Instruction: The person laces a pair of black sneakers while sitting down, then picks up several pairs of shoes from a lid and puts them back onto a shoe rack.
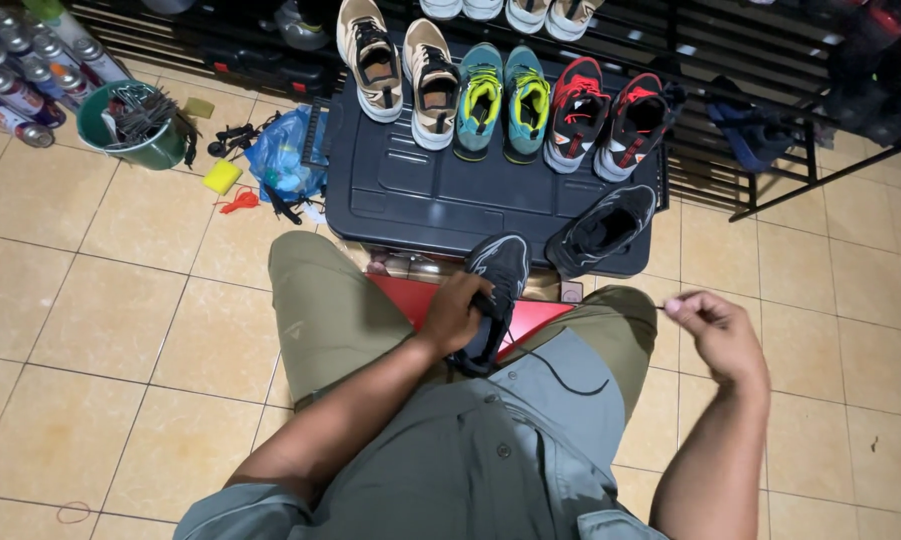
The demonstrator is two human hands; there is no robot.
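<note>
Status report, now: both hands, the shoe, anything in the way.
Left hand gripping black shoe on lap. Right hand pinching black lace, pulled out to the side. Second black shoe on dark bin lid ahead, apart.

crumpled blue plastic bag [282, 155] on floor left of black case, spray cans [25, 70] top left

Tiled floor [110, 300], upper frame: black storage box [440, 195] w/ seven shoes on lid; upper left, green bucket [130, 130], spray cans [30, 70], blue bag [285, 155], yellow sponge [222, 176].

Left hand [457, 312] around black shoe [492, 292]; right hand [718, 332] pinching black lace [560, 372]
</note>
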